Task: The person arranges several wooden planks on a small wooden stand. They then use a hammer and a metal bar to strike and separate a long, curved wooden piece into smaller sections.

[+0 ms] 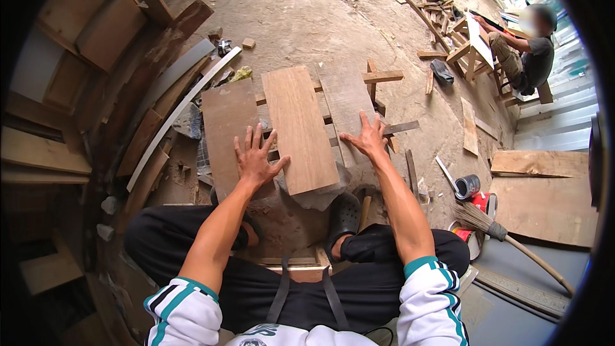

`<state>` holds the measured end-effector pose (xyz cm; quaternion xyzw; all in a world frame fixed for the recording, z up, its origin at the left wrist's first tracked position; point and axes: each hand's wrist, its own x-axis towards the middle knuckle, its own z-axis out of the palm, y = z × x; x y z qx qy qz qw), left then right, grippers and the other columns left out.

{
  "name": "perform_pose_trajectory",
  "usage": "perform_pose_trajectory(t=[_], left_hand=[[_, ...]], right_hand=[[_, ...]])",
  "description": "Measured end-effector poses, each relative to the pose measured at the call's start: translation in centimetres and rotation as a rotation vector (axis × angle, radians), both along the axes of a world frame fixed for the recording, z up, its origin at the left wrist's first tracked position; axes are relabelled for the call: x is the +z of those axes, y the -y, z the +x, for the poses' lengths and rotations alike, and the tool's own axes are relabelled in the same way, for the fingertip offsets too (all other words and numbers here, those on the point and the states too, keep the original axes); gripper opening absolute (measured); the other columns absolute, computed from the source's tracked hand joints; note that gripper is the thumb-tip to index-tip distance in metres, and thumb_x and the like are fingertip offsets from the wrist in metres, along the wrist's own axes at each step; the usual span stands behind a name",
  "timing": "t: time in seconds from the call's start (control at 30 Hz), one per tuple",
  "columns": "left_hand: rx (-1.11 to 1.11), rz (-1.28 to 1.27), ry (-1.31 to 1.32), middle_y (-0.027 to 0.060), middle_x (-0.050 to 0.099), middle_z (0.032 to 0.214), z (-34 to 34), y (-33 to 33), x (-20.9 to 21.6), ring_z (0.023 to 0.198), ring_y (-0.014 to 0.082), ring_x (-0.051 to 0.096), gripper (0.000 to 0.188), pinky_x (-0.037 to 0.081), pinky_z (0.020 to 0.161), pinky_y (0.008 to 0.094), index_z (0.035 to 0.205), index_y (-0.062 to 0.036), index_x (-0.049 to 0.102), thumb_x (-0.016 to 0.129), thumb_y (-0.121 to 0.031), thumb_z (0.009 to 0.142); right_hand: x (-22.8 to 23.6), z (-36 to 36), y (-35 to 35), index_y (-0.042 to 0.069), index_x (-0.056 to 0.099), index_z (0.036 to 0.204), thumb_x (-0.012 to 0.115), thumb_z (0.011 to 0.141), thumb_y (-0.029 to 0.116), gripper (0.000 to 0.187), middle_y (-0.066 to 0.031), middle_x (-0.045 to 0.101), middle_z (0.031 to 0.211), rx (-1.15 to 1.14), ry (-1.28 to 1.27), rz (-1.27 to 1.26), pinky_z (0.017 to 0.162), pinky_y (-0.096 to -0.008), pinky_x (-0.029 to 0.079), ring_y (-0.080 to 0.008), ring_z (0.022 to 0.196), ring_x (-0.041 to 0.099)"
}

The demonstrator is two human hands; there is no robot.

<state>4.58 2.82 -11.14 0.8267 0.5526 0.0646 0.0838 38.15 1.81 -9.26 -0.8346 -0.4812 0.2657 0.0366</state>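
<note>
Three thin wooden boards lie side by side before me on a low support of wooden slats (384, 77). My left hand (257, 161) rests with fingers spread on the left board (229, 112), its thumb at the edge of the middle board (298, 125). On the greyish right board (346, 86) lies my right hand (367, 138), fingers apart, thumb pointing toward the middle board. Gaps between the boards show the slats beneath. Neither hand grips anything. A stone-like block (314, 198) shows under the near end of the middle board.
To my right are an open can (467, 186), a straw brush (474, 216) with a wooden handle and plywood sheets (544, 208). Curved strips and offcuts (182, 118) lie left. Scrap wood (442, 16) lies farther off, where another person (538, 57) sits by a white panel.
</note>
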Motion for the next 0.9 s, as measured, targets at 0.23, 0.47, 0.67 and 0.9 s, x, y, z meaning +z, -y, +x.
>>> perform_pose_trajectory(t=[0.23,0.47,0.67,0.9], left_hand=[[-0.021,-0.069,0.081,0.0102,0.025,0.161,-1.1,-1.1,-0.3,0.149,0.0330,0.017,0.084,0.007,0.118,0.0579,0.149,-0.0252,0.042,0.057,-0.071,0.081],[0.607,-0.022,0.186,0.0169,0.030,0.157,-6.9,-3.9,-0.6,0.146,0.0333,0.025,0.094,0.019,0.116,0.0527,0.151,-0.0095,0.033,0.066,-0.062,0.080],[0.855,-0.304,0.603,0.0240,0.055,0.133,-9.5,-2.7,0.0,0.124,0.0391,0.053,0.097,0.042,0.103,0.0473,0.139,-0.0012,0.041,0.077,-0.060,0.071],[0.795,-0.226,0.648,0.0246,0.060,0.126,-9.6,-2.0,-0.8,0.116,0.0407,0.059,0.094,0.047,0.098,0.0478,0.137,-0.0018,0.041,0.081,-0.054,0.070]], right_hand=[[0.3,-0.8,0.3,0.026,0.025,0.156,0.076,0.068,0.068,0.110,-0.0227,0.007,0.162,-0.038,0.043,0.026,0.112,-0.0721,0.012,-0.0454,0.149,0.007],[-0.7,-4.2,3.5,0.009,0.042,0.146,0.067,0.087,0.045,0.073,-0.0269,0.031,0.153,0.139,0.215,0.272,0.114,-0.0629,0.019,-0.0441,0.143,0.026],[0.2,-8.4,6.2,0.006,0.051,0.136,0.068,0.086,0.043,0.065,-0.0250,0.047,0.138,0.341,0.110,0.322,0.106,-0.0557,0.037,-0.0418,0.132,0.041],[1.3,-14.2,9.0,0.008,0.046,0.140,0.077,0.077,0.049,0.081,-0.0202,0.040,0.144,0.260,0.183,0.236,0.098,-0.0536,0.046,-0.0427,0.125,0.046]])
